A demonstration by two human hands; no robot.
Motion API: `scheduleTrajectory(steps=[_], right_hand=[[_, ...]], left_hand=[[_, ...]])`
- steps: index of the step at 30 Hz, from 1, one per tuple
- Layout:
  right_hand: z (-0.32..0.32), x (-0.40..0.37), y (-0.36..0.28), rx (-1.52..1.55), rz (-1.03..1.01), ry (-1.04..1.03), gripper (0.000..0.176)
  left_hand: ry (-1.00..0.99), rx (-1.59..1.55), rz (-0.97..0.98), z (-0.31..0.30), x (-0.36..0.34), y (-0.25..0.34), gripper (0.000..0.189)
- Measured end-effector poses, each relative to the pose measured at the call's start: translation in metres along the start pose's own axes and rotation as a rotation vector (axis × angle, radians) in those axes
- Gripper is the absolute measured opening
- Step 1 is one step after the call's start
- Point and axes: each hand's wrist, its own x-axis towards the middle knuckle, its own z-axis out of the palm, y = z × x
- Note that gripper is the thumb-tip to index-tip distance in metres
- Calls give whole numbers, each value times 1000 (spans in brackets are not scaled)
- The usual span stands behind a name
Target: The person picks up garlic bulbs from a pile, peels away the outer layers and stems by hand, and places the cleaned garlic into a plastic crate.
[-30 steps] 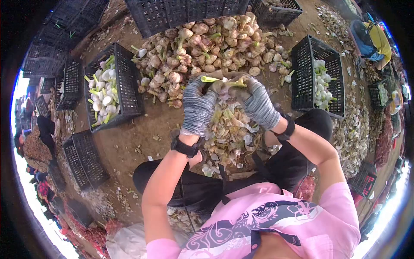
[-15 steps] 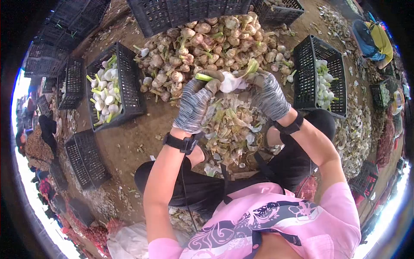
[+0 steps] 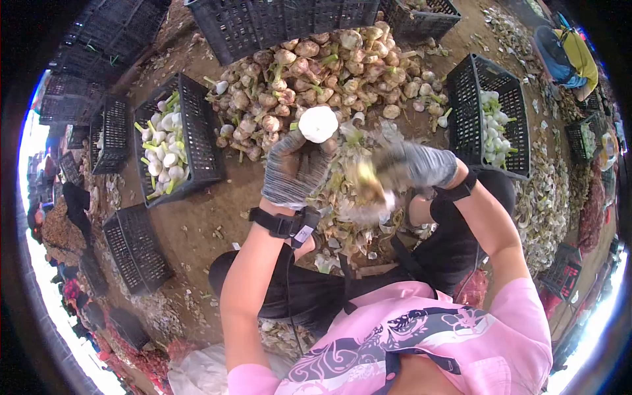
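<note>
In a grey striped glove, my left hand (image 3: 297,170) holds a white peeled garlic bulb (image 3: 318,124) at its fingertips, in front of the heap of unpeeled garlic (image 3: 283,85). My right hand (image 3: 411,164), gloved too and blurred by motion, is above the pile of peelings (image 3: 359,227). Blurred yellow-green and white husk (image 3: 368,184) shows at its fingers; whether they still grip it cannot be made out.
Black crates with white garlic stand at the left (image 3: 197,135) and right (image 3: 461,112). A large black crate (image 3: 283,26) is beyond the heap, and an empty one (image 3: 135,250) lies lower left. A person's yellow garment (image 3: 579,56) shows upper right.
My hands have separated. The bulb is now bare and white in my left hand, and my right hand has swung down and inward over the peelings with loose husk at its fingers.
</note>
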Motion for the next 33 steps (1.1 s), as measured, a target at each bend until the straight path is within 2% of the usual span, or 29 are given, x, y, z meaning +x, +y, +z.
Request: scheduleTrajectory(steps=[1,5,7,8,9,10,11,12,13,15,16,17,18,19,20,21,23,24,25,27,29,31,33], right_hand=[[0,-2,-6,-8,-26,-200,36],[-5,4,-17,3,-173,-227,38],[-5,14,-6,-254,90,396,40],[-2,19,-2,-251,94,403,40],[2,23,0,58,43,470,40],[4,24,5,366,-11,533,40],[-1,29,38,190,-86,500,45],[-2,28,43,305,-34,517,47],[-2,27,46,422,17,532,48],[-23,19,75,1130,64,817,34],[-62,17,127,1230,44,918,25],[-71,-4,122,1424,-225,878,28],[-73,-25,101,1230,-347,965,28],[-90,-43,110,1280,-430,1136,30],[-95,-49,100,1268,-622,1369,30],[-132,-81,156,1186,-810,1260,33],[-107,-81,128,1231,-980,1080,33],[-109,-70,132,1359,-1041,691,29],[-110,-53,138,1367,-1034,689,29],[-103,-4,160,1067,-465,979,22],[-84,54,184,89,-193,1003,19],[-93,116,254,86,145,820,20],[-88,168,340,-892,-77,869,20]], left_hand=[[-10,-27,2,-4,2,-1,35],[72,-117,-66,-5,1,-4,34],[110,-74,-55,-3,3,-9,34],[151,-31,-47,-3,4,-13,34],[150,-33,-60,-8,5,-18,34],[251,222,-51,-16,6,-25,31],[345,476,-41,-23,7,-32,29],[246,639,2,-19,4,-39,28],[236,632,-10,-14,2,-42,28],[393,723,-31,-10,-4,-42,29],[434,691,-55,-18,-4,-41,28],[438,686,-53,-19,-5,-40,28],[463,626,-48,-20,-6,-38,26],[488,565,-42,-21,-7,-36,24],[496,559,-35,-22,-7,-33,24],[490,517,-4,-23,-7,-31,20],[495,471,29,-23,-8,-27,17],[500,447,51,-21,-9,-25,14],[505,425,72,-19,-9,-24,12],[498,416,66,-17,-11,-22,13],[501,376,95,-19,-13,-22,17],[522,412,91,-17,-14,-19,20],[540,440,102,-19,-14,-17,21]])
